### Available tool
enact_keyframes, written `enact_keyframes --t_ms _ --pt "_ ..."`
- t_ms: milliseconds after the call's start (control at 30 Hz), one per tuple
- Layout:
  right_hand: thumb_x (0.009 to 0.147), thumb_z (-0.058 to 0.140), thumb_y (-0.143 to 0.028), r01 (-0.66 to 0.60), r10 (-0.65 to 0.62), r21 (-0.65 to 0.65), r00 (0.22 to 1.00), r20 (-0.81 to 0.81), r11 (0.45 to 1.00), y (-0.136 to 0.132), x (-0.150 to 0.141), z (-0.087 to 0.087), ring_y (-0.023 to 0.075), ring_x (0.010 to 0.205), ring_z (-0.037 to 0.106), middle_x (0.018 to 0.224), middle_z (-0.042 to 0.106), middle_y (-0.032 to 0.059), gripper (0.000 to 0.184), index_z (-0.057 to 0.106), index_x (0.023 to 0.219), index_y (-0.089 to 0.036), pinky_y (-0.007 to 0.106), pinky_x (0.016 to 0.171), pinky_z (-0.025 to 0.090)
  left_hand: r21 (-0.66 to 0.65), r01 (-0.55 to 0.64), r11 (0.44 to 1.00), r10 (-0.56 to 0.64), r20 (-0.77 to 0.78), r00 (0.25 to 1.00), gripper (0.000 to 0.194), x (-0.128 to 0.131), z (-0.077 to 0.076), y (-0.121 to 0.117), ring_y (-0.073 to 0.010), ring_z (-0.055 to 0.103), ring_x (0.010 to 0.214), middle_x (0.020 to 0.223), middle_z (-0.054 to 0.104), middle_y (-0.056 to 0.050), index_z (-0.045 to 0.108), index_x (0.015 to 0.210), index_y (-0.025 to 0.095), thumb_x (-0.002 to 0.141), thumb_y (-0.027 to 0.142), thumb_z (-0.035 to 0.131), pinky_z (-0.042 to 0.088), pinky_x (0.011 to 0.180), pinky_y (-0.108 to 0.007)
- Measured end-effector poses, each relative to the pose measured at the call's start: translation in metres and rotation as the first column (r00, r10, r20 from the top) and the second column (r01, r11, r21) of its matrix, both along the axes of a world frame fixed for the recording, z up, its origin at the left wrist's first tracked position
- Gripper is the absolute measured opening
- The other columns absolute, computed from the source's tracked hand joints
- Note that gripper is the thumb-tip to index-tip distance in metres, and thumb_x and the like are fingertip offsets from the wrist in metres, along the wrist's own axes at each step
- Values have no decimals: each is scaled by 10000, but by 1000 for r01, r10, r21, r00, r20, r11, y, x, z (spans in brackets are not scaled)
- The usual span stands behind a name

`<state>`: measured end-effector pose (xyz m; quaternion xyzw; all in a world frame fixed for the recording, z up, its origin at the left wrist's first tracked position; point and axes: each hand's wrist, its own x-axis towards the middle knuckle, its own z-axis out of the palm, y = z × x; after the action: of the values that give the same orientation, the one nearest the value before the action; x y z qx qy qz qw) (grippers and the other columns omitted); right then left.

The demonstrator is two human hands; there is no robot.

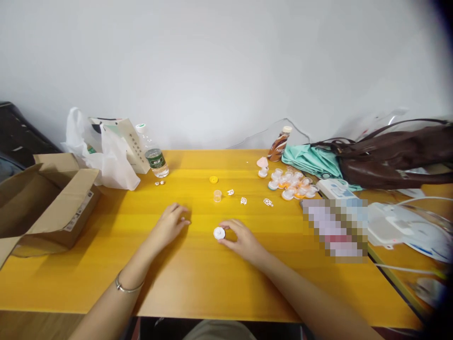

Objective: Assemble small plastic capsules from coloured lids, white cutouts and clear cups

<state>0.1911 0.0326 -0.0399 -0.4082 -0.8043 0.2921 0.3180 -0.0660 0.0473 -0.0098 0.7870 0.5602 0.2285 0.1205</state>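
Note:
My right hand (244,240) pinches a small round white disc (219,233) by its right edge, just above or on the table; its fine detail is too small to make out. My left hand (172,222) is to the left of it, fingers loosely bent and apart, and I see nothing held there. Beyond the hands are a small clear cup (217,196) and a yellow round cap (213,179). To the cup's right lie three flat white cut-out pieces, one patterned like a wheel (243,201), one small (230,192) and one with a stem (268,202).
Several small clear cups with coloured bases (292,182) cluster at right, near a brown drink bottle (279,144), teal cloth (311,163) and dark bag (396,156). At left stand a cardboard box (63,203), white plastic bag (113,165) and water bottle (155,158).

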Motion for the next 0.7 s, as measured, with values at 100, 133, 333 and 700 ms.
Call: enact_keyframes --t_ms 100,133,333,700 --pt "723 618 -223 3 -3 -4 1000 -9 1000 0 0 -1 175 903 541 941 593 41 284 537 994 -213 323 813 429 -100 -114 988 114 -8 994 230 -12 -5 7 -197 547 851 880 571 -64 571 883 160 701 301 586 426 779 -313" --pt "722 619 -224 3 -3 -5 1000 -10 1000 0 0 -1 175 903 542 938 594 39 281 539 991 -215 322 813 429 -144 -116 983 118 3 993 201 -13 -6 8 -185 557 806 840 581 -57 575 846 158 700 296 577 434 741 -291" --pt "676 672 -304 20 -20 -7 999 -49 1000 -1 1 3 175 892 558 930 601 37 310 557 948 -211 311 804 444 -189 -117 975 102 -89 991 154 -13 2 10 -150 572 662 727 642 -36 630 715 173 726 258 502 401 631 -228" --pt "785 553 -286 13 -15 -13 978 -208 1000 -13 -6 17 146 784 613 841 655 27 131 611 881 -218 279 737 496 -291 215 932 16 627 779 196 62 -2 -29 -136 630 664 764 696 -58 662 806 124 732 281 572 493 636 -225"
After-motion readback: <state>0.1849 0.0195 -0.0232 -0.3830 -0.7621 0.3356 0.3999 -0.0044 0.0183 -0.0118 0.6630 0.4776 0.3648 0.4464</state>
